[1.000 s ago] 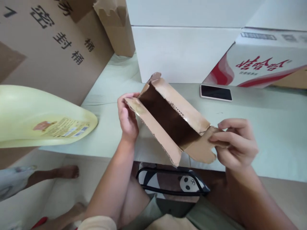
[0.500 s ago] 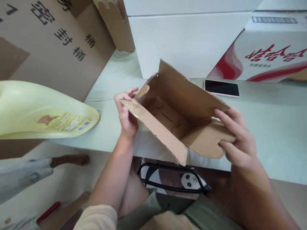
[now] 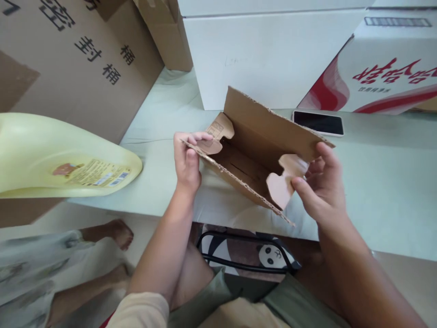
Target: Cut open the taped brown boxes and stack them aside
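A small brown cardboard box point(image 3: 266, 123) lies in front of me with its top open, slanting down to the right. Two notched end flaps fold inward over the opening: the left flap point(image 3: 218, 132) and the right flap point(image 3: 285, 182). At the left end my left hand point(image 3: 187, 157) grips the near corner, thumb outside and fingers over the left flap. My right hand point(image 3: 322, 182) is at the other end, thumb on the right flap and a finger on the far panel's corner. The box's bottom is in shadow.
A phone point(image 3: 318, 123) lies behind the box, before white cartons point(image 3: 266, 54). To the left are a yellow bottle point(image 3: 68, 155) and a big brown carton point(image 3: 102, 27). Another person's bare foot point(image 3: 119, 232) shows below the pale-covered table point(image 3: 385, 196).
Both end flaps have been folded inward from their outspread positions. The near panel has tipped up, narrowing the opening, and my right hand has moved slightly left and up.
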`<control>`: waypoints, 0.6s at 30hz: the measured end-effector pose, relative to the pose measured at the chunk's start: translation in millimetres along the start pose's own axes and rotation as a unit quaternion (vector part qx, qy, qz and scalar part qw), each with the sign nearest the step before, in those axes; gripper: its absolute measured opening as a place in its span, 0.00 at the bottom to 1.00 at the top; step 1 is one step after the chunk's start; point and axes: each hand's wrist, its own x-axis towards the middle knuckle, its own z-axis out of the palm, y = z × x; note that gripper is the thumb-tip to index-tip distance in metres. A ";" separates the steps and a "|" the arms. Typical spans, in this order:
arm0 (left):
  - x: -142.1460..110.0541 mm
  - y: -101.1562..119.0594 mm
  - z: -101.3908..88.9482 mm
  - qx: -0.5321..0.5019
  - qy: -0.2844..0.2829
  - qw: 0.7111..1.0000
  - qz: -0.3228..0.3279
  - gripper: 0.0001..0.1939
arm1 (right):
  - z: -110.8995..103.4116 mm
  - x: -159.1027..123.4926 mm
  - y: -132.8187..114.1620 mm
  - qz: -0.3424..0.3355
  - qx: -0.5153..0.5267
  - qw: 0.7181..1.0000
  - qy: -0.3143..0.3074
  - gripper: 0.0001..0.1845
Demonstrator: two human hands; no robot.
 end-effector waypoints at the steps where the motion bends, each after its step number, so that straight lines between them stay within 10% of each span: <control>1: 0.3 -1.0 0.9 0.017 0.009 1.000 0.002 0.28 | 3.9 -0.2 -1.0 0.000 0.028 1.000 0.010 0.40; 5: -0.1 -3.7 4.3 0.077 0.039 0.996 -0.009 0.27 | 9.2 -1.1 -3.8 -0.011 0.077 0.997 0.016 0.45; 11: -1.2 -9.9 2.6 0.150 0.019 0.988 0.037 0.25 | -0.5 -3.2 -3.9 -0.006 -0.012 1.000 -0.011 0.17; 18: 4.4 -11.2 -4.2 0.187 -0.060 0.978 0.068 0.19 | 1.0 -6.4 -0.3 -0.009 0.022 1.000 -0.015 0.19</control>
